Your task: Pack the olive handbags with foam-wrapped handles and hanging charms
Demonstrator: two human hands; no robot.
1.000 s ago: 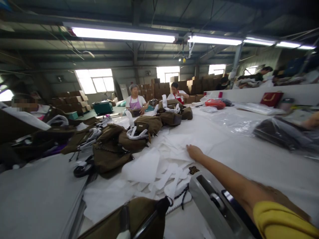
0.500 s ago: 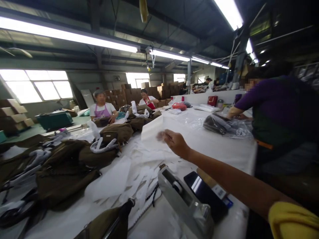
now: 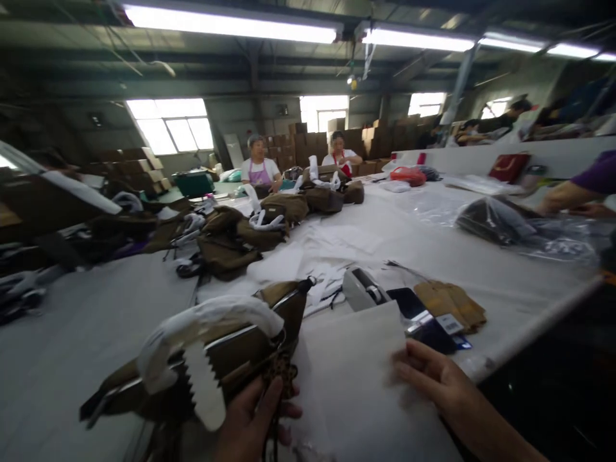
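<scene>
My right hand (image 3: pixel 430 378) holds a sheet of white wrapping paper (image 3: pixel 349 378) by its right edge, close to me over the table. My left hand (image 3: pixel 255 417) grips the near end of an olive-brown handbag (image 3: pixel 240 350) by its dark tassel and clasp. The bag's handle (image 3: pixel 202 317) is wrapped in white paper, and a zigzag-edged white strip hangs from it. Just beyond the sheet stand a grey tape dispenser (image 3: pixel 363 290) and a black phone (image 3: pixel 416 308).
A stack of brown tags (image 3: pixel 452 303) lies right of the phone. More brown bags (image 3: pixel 250 231) and loose white paper (image 3: pixel 332 256) cover the white table (image 3: pixel 86 333). A person in purple at right handles a bag in clear plastic (image 3: pixel 500 221). Two seated workers and cardboard boxes are at the far end.
My right hand has drawn back from the paper pile, bringing a white sheet close to me. My left hand and the handbag now show in the foreground. The camera has tilted down.
</scene>
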